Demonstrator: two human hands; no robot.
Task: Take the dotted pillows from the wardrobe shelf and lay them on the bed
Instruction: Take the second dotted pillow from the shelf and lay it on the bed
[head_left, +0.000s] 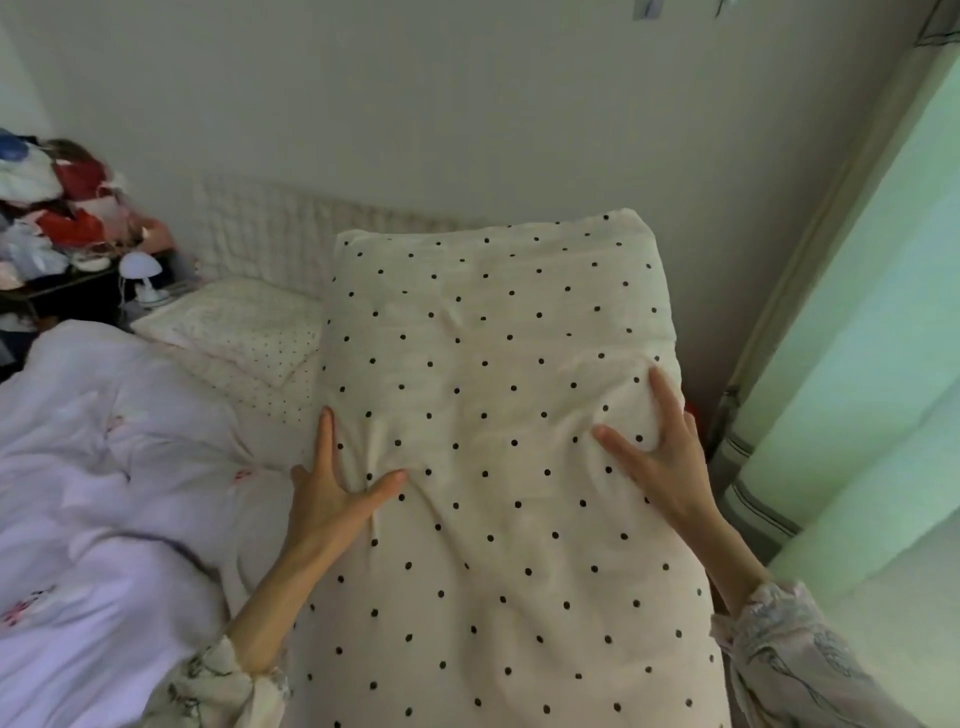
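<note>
Two hands carry the large dotted pillow above the bed: the left hand and right hand lie with spread, straight fingers pressed against its side edges, clamping rather than gripping. It looks light, soft and yielding, dimpling under the fingers, so holding both long edges suits it. A smaller dotted pillow already lies at the headboard.

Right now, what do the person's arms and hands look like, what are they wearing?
Both hands are bare: no gloves, rings or watch show on the left hand or the right hand. The forearms are bare too. Each arm ends in a loose, pale sleeve with a faint greyish print, bunched at the left sleeve and right sleeve.
</note>
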